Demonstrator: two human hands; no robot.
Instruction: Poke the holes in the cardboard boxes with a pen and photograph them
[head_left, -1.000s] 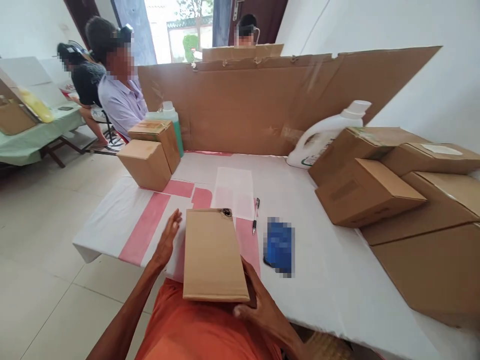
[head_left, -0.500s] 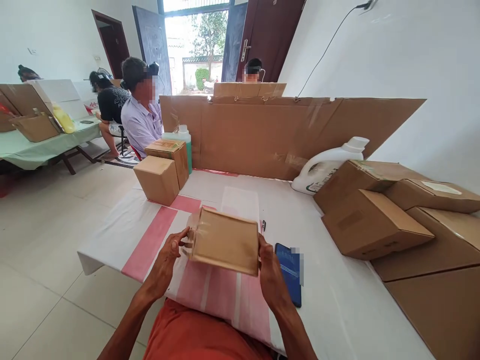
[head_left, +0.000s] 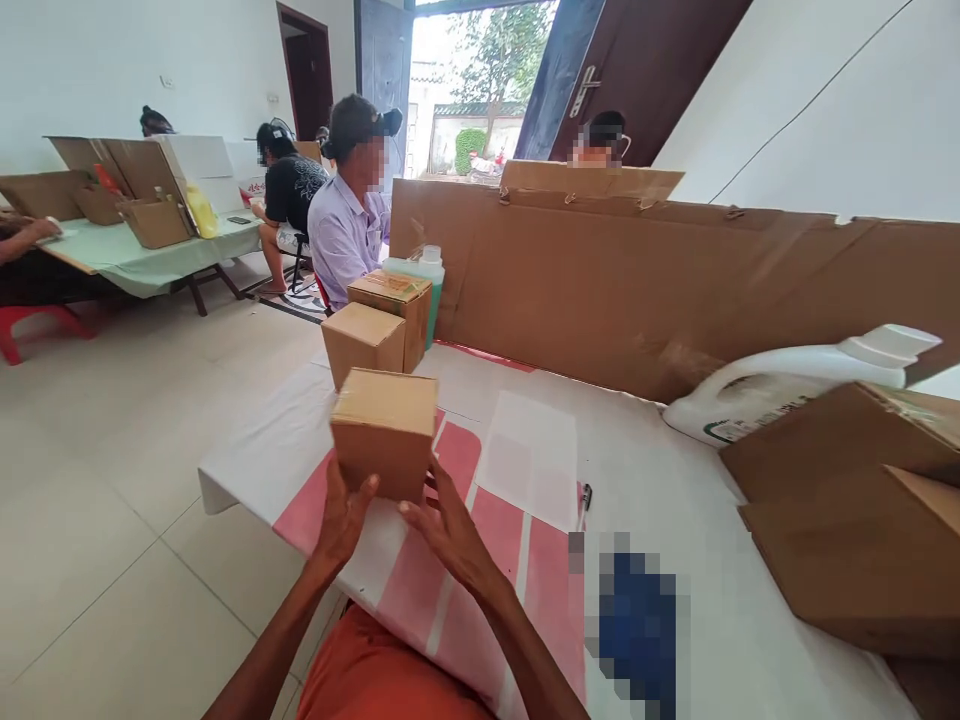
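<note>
The box [head_left: 385, 432] was up off the table [head_left: 675, 480], held at chest height over the near-left part of the pink-striped cover, closed on the faces that showed. To carry this step well, I judged both palms should stay under the bottom edge and squeeze evenly, so the light cardboard neither tilted nor dented, and the box should stay level while it moved.

The left hand [head_left: 343, 518] cupped the box from 7 o'clock, fingers half curled, thumb up against the near face. The right hand [head_left: 448, 525] met it from 5 o'clock, fingers spread loosely and pressed to the lower right edge. Neither was clenched; each simply propped.

At 12 o'clock from the box stood two more boxes [head_left: 379, 325], touching each other, with a green bottle [head_left: 426, 275] just behind. At 3 o'clock lay a sheet [head_left: 532, 458] and a pen [head_left: 584, 497]; further right, a white jug [head_left: 787, 385] on its side against bigger cartons [head_left: 847, 500]. People sat working beyond the cardboard screen [head_left: 637, 280].
</note>
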